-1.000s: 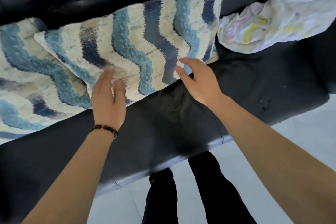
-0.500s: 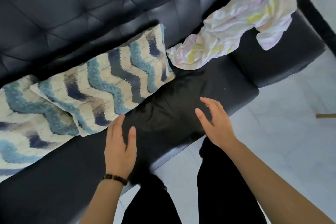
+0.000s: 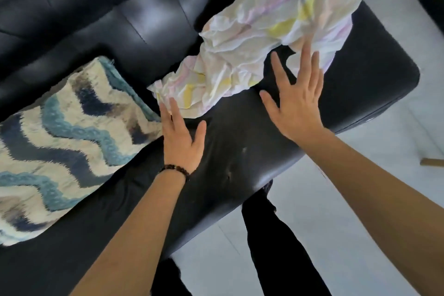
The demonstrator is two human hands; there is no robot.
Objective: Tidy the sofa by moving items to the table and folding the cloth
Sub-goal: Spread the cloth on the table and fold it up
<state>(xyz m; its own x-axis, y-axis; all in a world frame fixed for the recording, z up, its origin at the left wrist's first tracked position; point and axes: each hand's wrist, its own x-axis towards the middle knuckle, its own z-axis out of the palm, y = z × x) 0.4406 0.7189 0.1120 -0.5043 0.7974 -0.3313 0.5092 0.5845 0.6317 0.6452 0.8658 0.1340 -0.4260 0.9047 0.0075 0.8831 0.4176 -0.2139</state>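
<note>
A crumpled white cloth (image 3: pixel 269 33) with pale pink and yellow stripes lies on the black leather sofa (image 3: pixel 240 151), running from the seat's middle up over the right end. My left hand (image 3: pixel 182 139), fingers straight, hovers at the cloth's lower left corner, its fingertips over the edge. My right hand (image 3: pixel 298 101) is spread flat, its fingertips reaching the cloth's lower right fold. Neither hand holds anything.
A cushion (image 3: pixel 72 142) with blue and cream wavy stripes lies on the seat to the left of my left hand. The sofa's tufted backrest (image 3: pixel 96 7) rises behind. Pale floor tiles (image 3: pixel 360 211) lie to the right, my dark trouser legs (image 3: pixel 276 247) below.
Both hands left the cushion, drew back over the seat, then moved right and forward to the cloth. The view shifted right, so the cloth is now central.
</note>
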